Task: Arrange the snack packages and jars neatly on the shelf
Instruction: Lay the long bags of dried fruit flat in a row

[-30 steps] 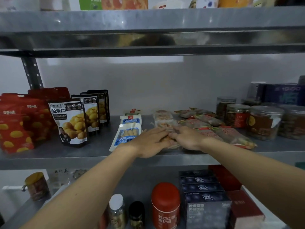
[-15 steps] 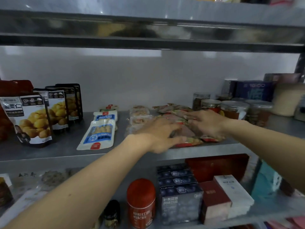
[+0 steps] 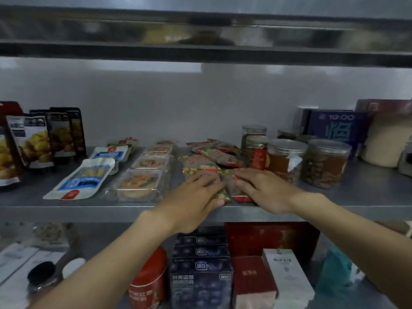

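Observation:
On the middle steel shelf (image 3: 89,210), red-and-green snack packets (image 3: 214,157) lie in a loose row running front to back. My left hand (image 3: 196,197) and my right hand (image 3: 265,190) press flat on the front packets (image 3: 227,177) at the shelf's front edge, fingertips nearly meeting and the left thumb at the packet's front edge. Left of them sits a row of clear snack trays (image 3: 142,181), then blue-and-white pouches (image 3: 87,177) and upright chestnut bags (image 3: 33,143). Clear jars (image 3: 287,159) with metal lids stand to the right of the packets.
A purple box (image 3: 334,128) and a cream container (image 3: 388,141) stand at the back right. The upper shelf (image 3: 200,36) hangs low overhead. Below are a red can (image 3: 149,284), dark blue boxes (image 3: 200,277), a red box (image 3: 252,282) and a white box (image 3: 287,277).
Both hands left the clear trays and moved right onto the red-and-green packets, then drew together on the front ones. My view shifted right.

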`<state>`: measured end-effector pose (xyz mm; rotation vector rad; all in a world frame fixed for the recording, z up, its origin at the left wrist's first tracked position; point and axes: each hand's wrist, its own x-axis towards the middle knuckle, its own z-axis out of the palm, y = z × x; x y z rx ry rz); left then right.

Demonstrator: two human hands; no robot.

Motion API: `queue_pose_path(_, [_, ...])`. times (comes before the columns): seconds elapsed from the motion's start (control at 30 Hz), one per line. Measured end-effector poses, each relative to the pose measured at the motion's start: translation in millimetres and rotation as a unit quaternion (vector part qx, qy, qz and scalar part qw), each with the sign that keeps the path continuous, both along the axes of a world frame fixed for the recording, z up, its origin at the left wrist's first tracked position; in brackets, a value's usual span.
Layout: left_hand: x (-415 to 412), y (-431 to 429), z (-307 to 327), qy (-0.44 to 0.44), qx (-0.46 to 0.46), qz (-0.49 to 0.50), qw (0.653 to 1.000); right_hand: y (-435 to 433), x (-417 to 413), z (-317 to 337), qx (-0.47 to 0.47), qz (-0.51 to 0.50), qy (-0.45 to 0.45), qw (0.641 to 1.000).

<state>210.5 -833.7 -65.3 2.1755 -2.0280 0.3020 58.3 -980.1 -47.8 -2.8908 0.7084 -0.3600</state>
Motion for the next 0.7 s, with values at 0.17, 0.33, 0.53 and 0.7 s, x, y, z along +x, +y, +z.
queue_pose_path(0.17, [-13.4, -10.8, 0.2, 0.003, -0.009, -0.014, 1.0, -9.5, -10.3, 3.6, 0.006, -0.012, -0.003, 1.0])
queue_pose_path(0.33, [-11.2, -20.5, -2.6, 0.029, -0.008, -0.011, 0.999, -23.8, -17.7, 0.3, 0.019, -0.018, -0.008, 1.0])
queue_pose_path(0.53, [-11.4, -23.3, -3.0, 0.018, -0.02, -0.018, 0.999, -24.5, -18.5, -3.4, 0.011, -0.005, -0.021, 1.0])
queue_pose_path(0.7, [-6.8, -23.5, -2.5, 0.023, -0.016, -0.019, 0.999, -25.9, -15.3, -10.7, -0.024, -0.013, -0.013, 1.0])
